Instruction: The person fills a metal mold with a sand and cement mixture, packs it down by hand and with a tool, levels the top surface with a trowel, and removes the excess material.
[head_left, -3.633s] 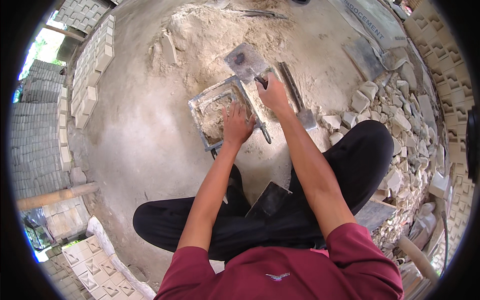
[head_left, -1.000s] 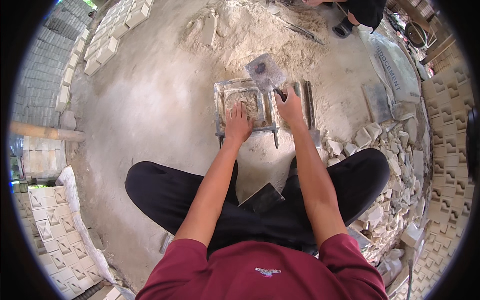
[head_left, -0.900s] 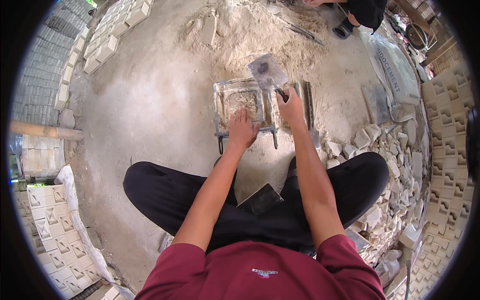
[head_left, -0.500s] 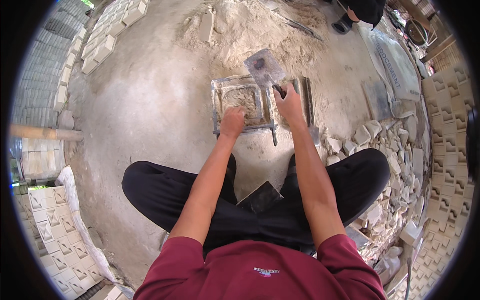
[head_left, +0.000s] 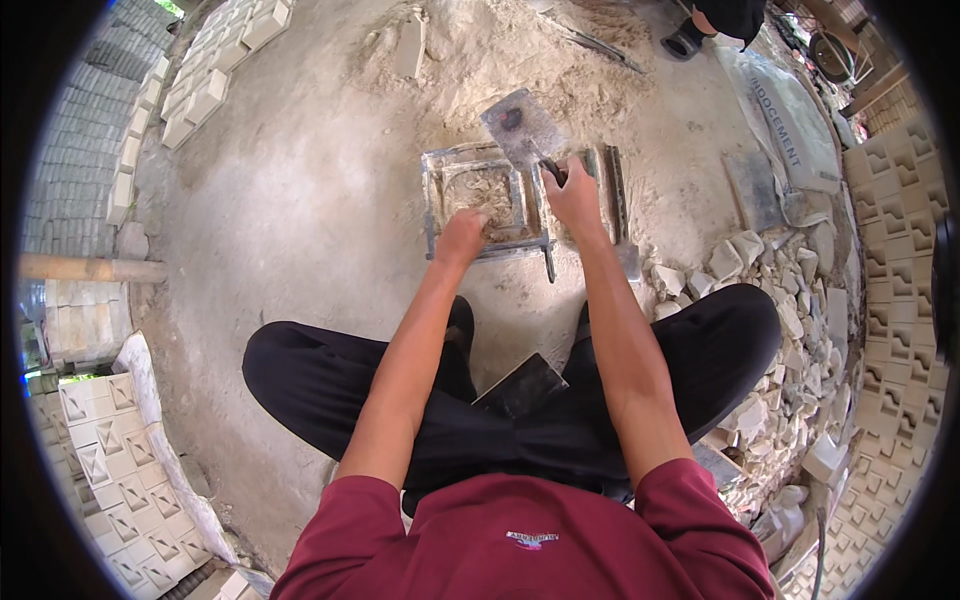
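A flat, squarish metal trowel (head_left: 524, 128) with a dark spot on its blade is held by its handle in my right hand (head_left: 575, 198), above the right side of a mould. The square metal mould (head_left: 433, 200) lies on the floor in front of my feet, with damp sandy mix (head_left: 478, 192) inside its inner frame. My left hand (head_left: 463, 238) is at the mould's near edge, fingers curled in by the mix; whatever they grip is hidden. A dark handle-like bar (head_left: 549, 262) sticks out from the mould's near right corner.
Beyond the mould rises a heap of sandy powder (head_left: 470, 50). Broken pale pieces (head_left: 745, 260) are piled at right, near a cement sack (head_left: 780, 120). Patterned blocks (head_left: 900, 220) are stacked along both sides. A dark plate (head_left: 520, 386) lies between my legs. Another person's foot (head_left: 685, 42) shows at far right.
My right hand and the trowel have shifted slightly left. My left hand stays at the mould's near edge, its fingers moved only a little.
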